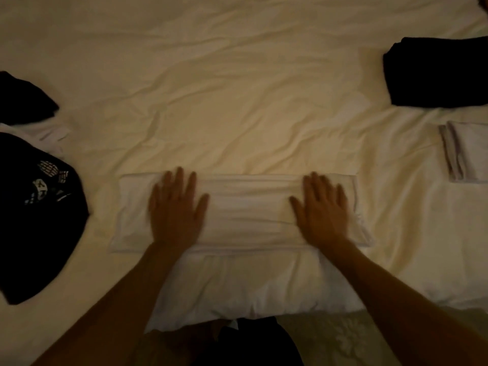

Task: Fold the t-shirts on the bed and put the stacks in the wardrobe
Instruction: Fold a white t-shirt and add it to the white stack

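Both hands, left hand (175, 207) and right hand (323, 208), press flat and open on the half-folded white t-shirt (248, 210); two folded stacks (438, 72) wait on the bed (237, 75); the dark unfolded shirts (37, 212) and the wardrobe step remain.

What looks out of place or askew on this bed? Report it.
Nothing is damaged or spilled. The only untidy spot is the left edge, where the dark t-shirts lie crumpled, unlike the folded dark stack and white stack on the right.
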Available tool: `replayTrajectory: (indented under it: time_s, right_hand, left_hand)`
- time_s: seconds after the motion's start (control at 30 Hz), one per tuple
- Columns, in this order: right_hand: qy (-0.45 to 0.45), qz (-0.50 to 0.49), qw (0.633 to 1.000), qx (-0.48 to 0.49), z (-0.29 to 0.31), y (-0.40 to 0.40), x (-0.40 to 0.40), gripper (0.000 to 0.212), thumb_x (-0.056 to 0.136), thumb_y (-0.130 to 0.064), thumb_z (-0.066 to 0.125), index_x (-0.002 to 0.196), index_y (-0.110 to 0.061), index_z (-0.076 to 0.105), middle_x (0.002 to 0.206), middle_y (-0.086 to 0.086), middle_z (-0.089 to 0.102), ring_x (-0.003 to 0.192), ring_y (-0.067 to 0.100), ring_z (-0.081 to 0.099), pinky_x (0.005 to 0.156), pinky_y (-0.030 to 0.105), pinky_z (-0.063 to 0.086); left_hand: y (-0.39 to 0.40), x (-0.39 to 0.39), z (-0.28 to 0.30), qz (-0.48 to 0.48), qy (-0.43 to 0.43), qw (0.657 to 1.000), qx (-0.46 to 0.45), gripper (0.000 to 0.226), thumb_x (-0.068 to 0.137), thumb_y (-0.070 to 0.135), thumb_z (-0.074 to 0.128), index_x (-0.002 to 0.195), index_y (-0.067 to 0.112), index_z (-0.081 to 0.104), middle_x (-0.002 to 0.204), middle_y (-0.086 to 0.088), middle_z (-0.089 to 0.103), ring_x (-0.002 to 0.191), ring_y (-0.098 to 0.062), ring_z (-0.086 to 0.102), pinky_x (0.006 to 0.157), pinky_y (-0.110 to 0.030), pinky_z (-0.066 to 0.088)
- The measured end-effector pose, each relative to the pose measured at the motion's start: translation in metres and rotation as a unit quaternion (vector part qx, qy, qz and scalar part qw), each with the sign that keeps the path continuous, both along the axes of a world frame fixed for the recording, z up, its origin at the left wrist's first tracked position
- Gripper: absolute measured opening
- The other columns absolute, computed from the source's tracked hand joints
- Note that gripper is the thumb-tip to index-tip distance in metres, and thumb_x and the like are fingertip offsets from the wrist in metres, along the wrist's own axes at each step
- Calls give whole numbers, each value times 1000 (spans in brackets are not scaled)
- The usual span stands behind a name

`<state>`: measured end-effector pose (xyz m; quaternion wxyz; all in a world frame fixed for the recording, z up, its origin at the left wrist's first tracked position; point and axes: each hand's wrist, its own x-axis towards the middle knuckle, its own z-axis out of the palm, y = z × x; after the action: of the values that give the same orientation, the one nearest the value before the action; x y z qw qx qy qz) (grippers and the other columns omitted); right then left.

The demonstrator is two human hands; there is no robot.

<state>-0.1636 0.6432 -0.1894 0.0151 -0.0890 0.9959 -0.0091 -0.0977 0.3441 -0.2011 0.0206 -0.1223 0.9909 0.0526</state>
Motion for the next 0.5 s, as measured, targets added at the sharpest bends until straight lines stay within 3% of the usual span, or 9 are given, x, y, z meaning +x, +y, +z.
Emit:
replayTrajectory:
  time_s: [0.1,0.23,0.37,0.43,0.5]
  right_hand:
    - [-28,-122,992,-33,2,50,-6,72,96,-60,25,147,-12,40,148,20,43,135,40,39,110,53,29]
    - [-59,-207,968,-129,11,65,-4,67,97,-57,37,139,-5,43,127,26,50,112,44,51,90,49,44]
    - [-128,-266,920,-257,15,56,-14,53,101,-46,43,135,-6,43,124,26,59,112,43,56,94,46,42]
    - [-113,-282,891,-337,16,60,-18,45,100,-43,49,129,-9,49,123,22,60,109,36,57,90,41,45]
    - [-84,-290,862,-407,20,63,-20,41,98,-41,55,125,-10,54,121,16,62,105,27,59,88,39,49]
  left_hand:
    - [-49,16,3,133,0,991,31,66,97,55,26,150,18,41,157,-16,34,143,-41,28,115,-53,19]
    - [-66,33,17,240,28,961,134,67,96,51,34,147,7,36,139,-27,44,123,-47,44,100,-54,37]
    - [-66,19,28,342,-10,897,278,52,102,47,39,136,8,45,132,-25,54,118,-41,53,99,-44,40]
    - [-69,14,31,337,7,867,366,43,103,44,41,125,9,55,125,-18,59,110,-31,55,92,-36,41]
    - [-74,10,36,357,41,815,454,30,102,43,45,116,20,58,115,-8,62,105,-24,56,90,-33,42]
